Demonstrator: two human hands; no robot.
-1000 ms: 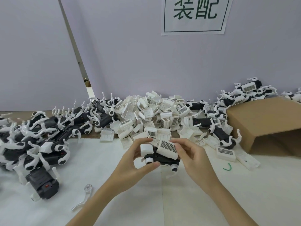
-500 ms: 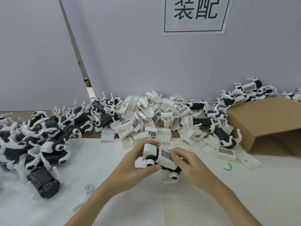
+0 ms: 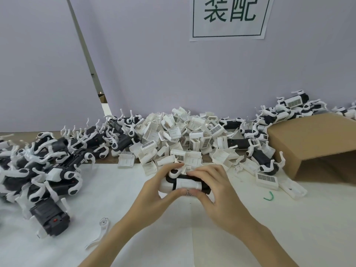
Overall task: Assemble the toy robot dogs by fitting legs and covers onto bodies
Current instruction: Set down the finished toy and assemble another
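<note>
A black and white toy dog body (image 3: pixel 185 183) sits between both hands just above the white mat, lying level with a white cover on its side. My left hand (image 3: pixel 156 191) grips its left end, thumb underneath. My right hand (image 3: pixel 213 189) curls over its right end, fingers on top and thumb pressed at the lower edge of the cover. A heap of loose white covers (image 3: pixel 173 139) lies just behind. A single white leg (image 3: pixel 99 235) lies on the mat at the lower left.
Legged black dog bodies (image 3: pixel 48 162) pile up on the left, one lying alone (image 3: pixel 50 218) near the front. More dogs (image 3: pixel 269 120) lie at the back right beside an open cardboard box (image 3: pixel 312 143). A green twist tie (image 3: pixel 269 196) lies on the mat.
The toy dog has been turned and lowered toward the mat. The barcoded cover, held tilted above the body before, now lies flat against it, with both hands closed in around it.
</note>
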